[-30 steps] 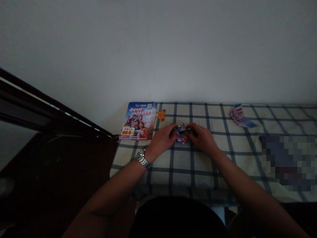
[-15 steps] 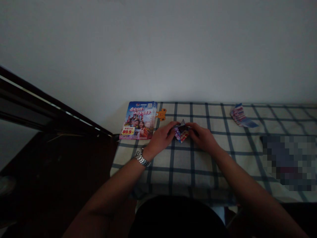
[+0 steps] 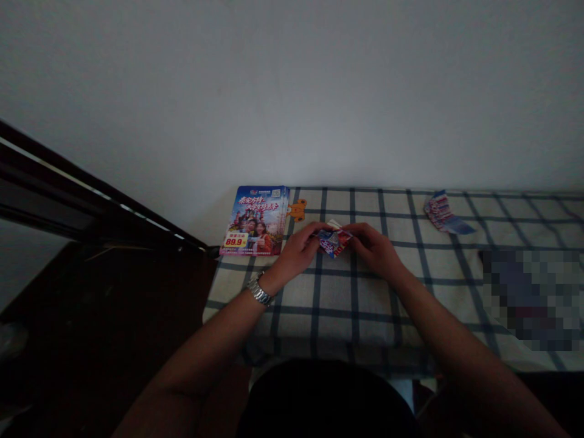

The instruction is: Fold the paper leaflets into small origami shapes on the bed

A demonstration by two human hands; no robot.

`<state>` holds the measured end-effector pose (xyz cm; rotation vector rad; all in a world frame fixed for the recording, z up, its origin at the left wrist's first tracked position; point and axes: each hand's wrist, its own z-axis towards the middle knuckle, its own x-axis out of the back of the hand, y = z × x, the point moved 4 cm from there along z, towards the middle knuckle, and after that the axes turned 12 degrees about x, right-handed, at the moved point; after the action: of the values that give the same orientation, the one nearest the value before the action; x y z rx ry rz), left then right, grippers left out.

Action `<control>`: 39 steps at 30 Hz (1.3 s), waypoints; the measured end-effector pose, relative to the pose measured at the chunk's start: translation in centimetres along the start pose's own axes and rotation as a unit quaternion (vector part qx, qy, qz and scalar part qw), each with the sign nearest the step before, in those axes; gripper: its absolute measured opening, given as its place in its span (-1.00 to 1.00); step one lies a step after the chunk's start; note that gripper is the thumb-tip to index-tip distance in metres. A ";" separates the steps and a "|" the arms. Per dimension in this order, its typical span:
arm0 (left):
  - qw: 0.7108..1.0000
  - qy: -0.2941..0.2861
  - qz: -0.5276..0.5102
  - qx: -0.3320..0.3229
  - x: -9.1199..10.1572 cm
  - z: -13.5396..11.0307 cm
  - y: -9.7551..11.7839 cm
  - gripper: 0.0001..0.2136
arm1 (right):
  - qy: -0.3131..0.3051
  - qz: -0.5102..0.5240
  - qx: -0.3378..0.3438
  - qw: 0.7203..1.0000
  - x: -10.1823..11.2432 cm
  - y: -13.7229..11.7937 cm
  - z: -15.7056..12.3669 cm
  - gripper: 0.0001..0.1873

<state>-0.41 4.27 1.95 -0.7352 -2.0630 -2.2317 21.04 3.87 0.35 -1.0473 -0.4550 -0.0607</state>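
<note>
A small folded piece of printed paper [image 3: 334, 241], blue, red and white, sits between my two hands just above the checked cloth [image 3: 337, 292]. My left hand [image 3: 297, 250], with a metal watch on its wrist, pinches the paper's left side. My right hand [image 3: 373, 248] pinches its right side. Both hands have their fingers closed on the paper.
A stack of colourful flyers [image 3: 256, 220] lies at the cloth's far left corner, with a small orange figure [image 3: 297, 210] beside it. Another folded printed paper [image 3: 441, 214] lies at the far right. A blurred patch [image 3: 531, 298] covers the right side. A dark wooden rail [image 3: 91, 201] runs along the left.
The folded paper has been turned and flattened between my fingers; its peak that stood up half a second ago now lies lower. Both hands stayed in nearly the same place.
</note>
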 end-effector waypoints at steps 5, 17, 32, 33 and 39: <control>1.000 -0.012 -0.023 0.005 0.1 0.0 0.3 -0.65 | 0.021 0.018 0.005 1.000 0.1 -0.1 0.1 -0.78; 0.985 -0.008 -0.134 0.107 -0.1 0.4 -1.2 -0.72 | -0.007 -0.006 0.031 0.999 0.1 -0.8 -0.1 -0.77; 0.968 -0.049 -0.194 0.151 -0.7 0.3 -1.5 -0.74 | -0.021 -0.007 0.051 0.998 0.1 -1.4 0.0 -0.75; 0.966 -0.052 -0.202 0.153 -0.7 0.3 -1.6 -0.73 | -0.021 -0.007 0.049 0.999 0.1 -1.3 0.0 -0.74; 0.963 -0.057 -0.207 0.163 -0.8 0.4 -2.1 -0.70 | -0.011 -0.022 0.040 0.999 0.2 -1.0 0.0 -0.73</control>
<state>-0.22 4.66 -0.32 -0.4463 -2.7663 -1.9633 20.98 3.40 1.23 -0.9602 -0.4967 -0.0692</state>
